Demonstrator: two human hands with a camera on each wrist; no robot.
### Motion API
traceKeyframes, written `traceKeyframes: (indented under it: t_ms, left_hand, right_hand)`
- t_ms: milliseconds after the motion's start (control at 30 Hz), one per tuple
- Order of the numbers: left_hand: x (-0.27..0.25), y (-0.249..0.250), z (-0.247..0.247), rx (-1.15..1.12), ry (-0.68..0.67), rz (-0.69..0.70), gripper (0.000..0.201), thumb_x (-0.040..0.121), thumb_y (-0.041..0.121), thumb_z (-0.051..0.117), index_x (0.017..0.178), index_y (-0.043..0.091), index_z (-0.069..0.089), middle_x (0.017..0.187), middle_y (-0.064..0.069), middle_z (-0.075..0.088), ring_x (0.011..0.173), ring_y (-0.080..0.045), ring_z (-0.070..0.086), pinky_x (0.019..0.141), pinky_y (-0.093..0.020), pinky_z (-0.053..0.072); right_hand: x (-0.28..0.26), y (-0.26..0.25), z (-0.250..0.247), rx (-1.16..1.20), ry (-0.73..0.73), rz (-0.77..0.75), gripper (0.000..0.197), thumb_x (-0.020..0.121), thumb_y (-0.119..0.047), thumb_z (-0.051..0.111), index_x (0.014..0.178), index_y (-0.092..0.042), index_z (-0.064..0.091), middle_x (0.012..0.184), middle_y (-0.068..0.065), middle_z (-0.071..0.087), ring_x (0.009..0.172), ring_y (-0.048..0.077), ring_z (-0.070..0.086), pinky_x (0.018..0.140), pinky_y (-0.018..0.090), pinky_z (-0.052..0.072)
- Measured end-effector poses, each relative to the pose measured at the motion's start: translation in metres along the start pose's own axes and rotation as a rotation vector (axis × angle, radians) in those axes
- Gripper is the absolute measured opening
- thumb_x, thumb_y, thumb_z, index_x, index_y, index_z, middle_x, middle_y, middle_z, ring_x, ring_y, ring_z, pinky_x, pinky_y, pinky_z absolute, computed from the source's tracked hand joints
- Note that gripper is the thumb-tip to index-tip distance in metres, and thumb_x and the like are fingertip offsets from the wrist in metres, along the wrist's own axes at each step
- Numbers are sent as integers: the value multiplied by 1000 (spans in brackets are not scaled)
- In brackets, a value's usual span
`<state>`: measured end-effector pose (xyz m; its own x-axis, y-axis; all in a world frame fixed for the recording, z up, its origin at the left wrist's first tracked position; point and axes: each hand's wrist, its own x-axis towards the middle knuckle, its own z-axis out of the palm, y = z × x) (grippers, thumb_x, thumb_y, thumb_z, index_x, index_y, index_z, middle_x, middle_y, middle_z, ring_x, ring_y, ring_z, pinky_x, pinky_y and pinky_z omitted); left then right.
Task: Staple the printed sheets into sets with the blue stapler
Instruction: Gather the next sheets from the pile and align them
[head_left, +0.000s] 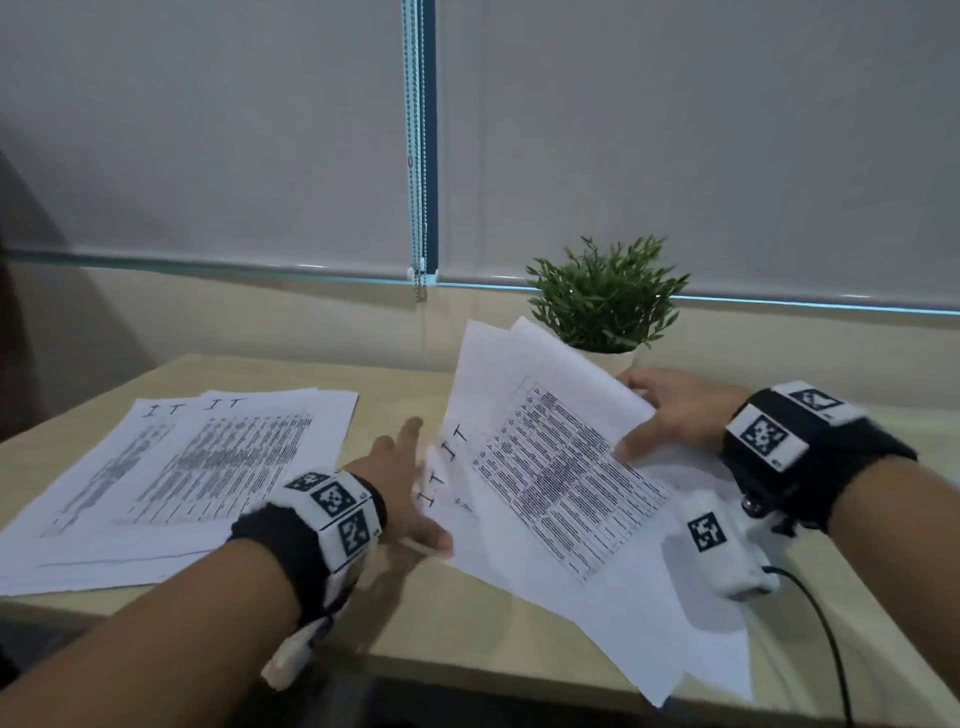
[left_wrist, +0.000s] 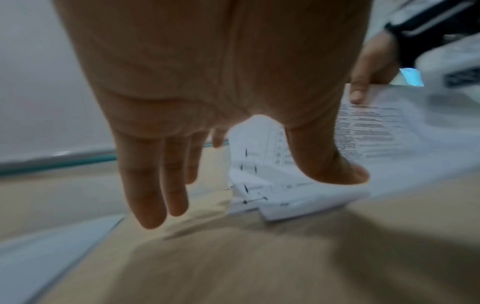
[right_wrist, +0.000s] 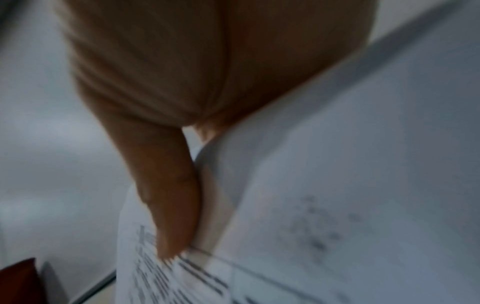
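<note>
paper bundle (head_left: 550, 467) tilts above the desk (head_left: 395, 634), pinched at its edge by the right hand (head_left: 670, 415) for squaring; left hand (head_left: 405, 493), fingers (left_wrist: 153, 197) straight, steadies its corner. other sheets (head_left: 182, 478) lie left. blue stapler unseen.

White sheets (head_left: 550, 467) with black tables, beige table (head_left: 395, 384), green plant (head_left: 605, 293)

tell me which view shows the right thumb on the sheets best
The head view: the right hand holds the lifted sheets, thumb on the printed side, in sharp focus. The right wrist view shows the thumb close along the paper, but blurred. The left wrist view catches it small at the sheets' far edge.
</note>
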<state>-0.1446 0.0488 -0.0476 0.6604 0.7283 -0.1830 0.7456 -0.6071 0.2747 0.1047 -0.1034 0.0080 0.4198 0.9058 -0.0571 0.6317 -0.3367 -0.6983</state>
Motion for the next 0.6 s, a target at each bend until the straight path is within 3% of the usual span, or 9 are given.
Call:
traceKeyframes:
  t_ms: [67, 133, 233, 300, 367, 433, 500, 567, 600]
  left_hand:
    - [6, -2, -7, -354, 103, -30, 148, 47, 57, 85, 145, 20, -19, 149, -12, 27, 132, -29, 39, 107, -43, 37]
    - [12, 6, -17, -760, 198, -11, 155, 36, 58, 87, 144, 21, -17, 147, -9, 33, 129, -30, 42, 103, -45, 40]
    - [24, 25, -36, -1190, 376, 47, 138, 31, 58, 89, 141, 30, 10, 136, -4, 49, 116, -28, 56, 92, -47, 50]
    - [25, 40, -52, -1285, 480, 205, 86, 52, 46, 88, 124, 18, 49, 115, -5, 66, 104, -25, 64, 83, -39, 53]
    - [21, 53, -67, -1302, 589, 294, 30, 71, 21, 80, 98, 18, 65, 95, -3, 72, 89, -21, 68, 72, -29, 51]
    - [21, 60, -75, -1330, 638, 348, 23, 74, 11, 76, 94, 17, 66, 92, -3, 71, 86, -19, 68, 73, -28, 51]
    - [21, 64, -78, -1343, 643, 373, 33, 74, 11, 76, 105, 14, 62, 98, -3, 71, 92, -20, 68, 79, -33, 53]
    - [20, 66, -76, -1346, 619, 392, 51, 71, 13, 77, 118, 12, 56, 107, -3, 70, 99, -19, 67, 87, -36, 53]
    - [20, 65, -73, -1344, 617, 401, 56, 70, 14, 78, 121, 13, 53, 110, -3, 69, 101, -19, 66, 90, -37, 52]
  right_hand:
    - [-6, -6, -9, 271, 100, -117, 64, 48, -11, 87, 104, -19, 57, 100, 14, 69, 85, 28, 69, 67, 38, 59]
    - [-9, -6, -14, 491, 196, -217, 86, 34, -19, 93, 110, -10, 54, 105, 20, 68, 90, 37, 68, 72, 47, 58]
    - [-13, -6, -12, 619, 272, -323, 103, 26, -29, 96, 117, -10, 53, 108, 16, 69, 99, 36, 67, 81, 50, 56]
    - [-16, -7, -10, 628, 330, -347, 98, 32, -20, 96, 119, -11, 51, 103, 10, 72, 97, 27, 69, 76, 37, 60]
    - [-19, -7, -7, 667, 396, -365, 102, 26, -37, 96, 114, -16, 50, 99, 5, 72, 90, 16, 71, 69, 25, 59]
    - [-22, -7, -5, 667, 495, -357, 109, 19, -61, 88, 112, -22, 47, 106, 0, 68, 93, 12, 68, 73, 23, 57]
    - [-25, -6, -4, 647, 558, -343, 121, 19, -72, 81, 121, -22, 38, 115, -4, 61, 101, 10, 62, 79, 26, 52]
    - [-29, -8, -2, 658, 578, -326, 124, 27, -70, 82, 129, -25, 29, 117, -9, 54, 103, 7, 56, 87, 33, 48]
    - [-31, -9, -1, 669, 579, -324, 116, 38, -60, 85, 131, -25, 26, 116, -11, 52, 103, 5, 54, 92, 37, 47]
